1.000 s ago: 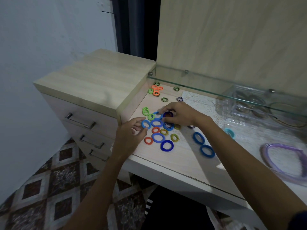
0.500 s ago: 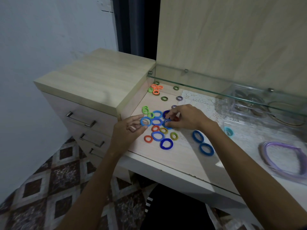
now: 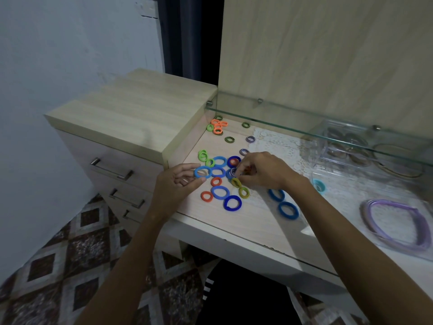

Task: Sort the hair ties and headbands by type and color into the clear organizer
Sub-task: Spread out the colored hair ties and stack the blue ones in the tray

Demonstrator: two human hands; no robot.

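A pale wooden desk [image 3: 253,221] fills the middle, with a drawer unit [image 3: 131,118] rising at its left and a glass shelf [image 3: 304,113] running along the back; the clear organizer [image 3: 346,146] stands under that shelf at the right, on a white lace mat [image 3: 276,141]; a bundle of purple headbands [image 3: 396,221] lies at the desk's right end, well apart from the ties; the left hand [image 3: 173,184] holds a light blue hair tie [image 3: 202,171] at its fingertips, thumb beneath and fingers extended; the right hand [image 3: 264,171] curls its fingers over the pile and pinches a small olive hair tie [image 3: 236,182], with a small purple-and-white one just above it; between the hands lie more blue rings, a dark blue hair tie [image 3: 232,203] nearest the front edge, 2 orange ones and 1 more olive; 2 blue ties [image 3: 288,210] lie below the right wrist; green ties [image 3: 203,155] sit by the drawer unit; a cluster of orange ties [image 3: 219,126] lies in the back corner.
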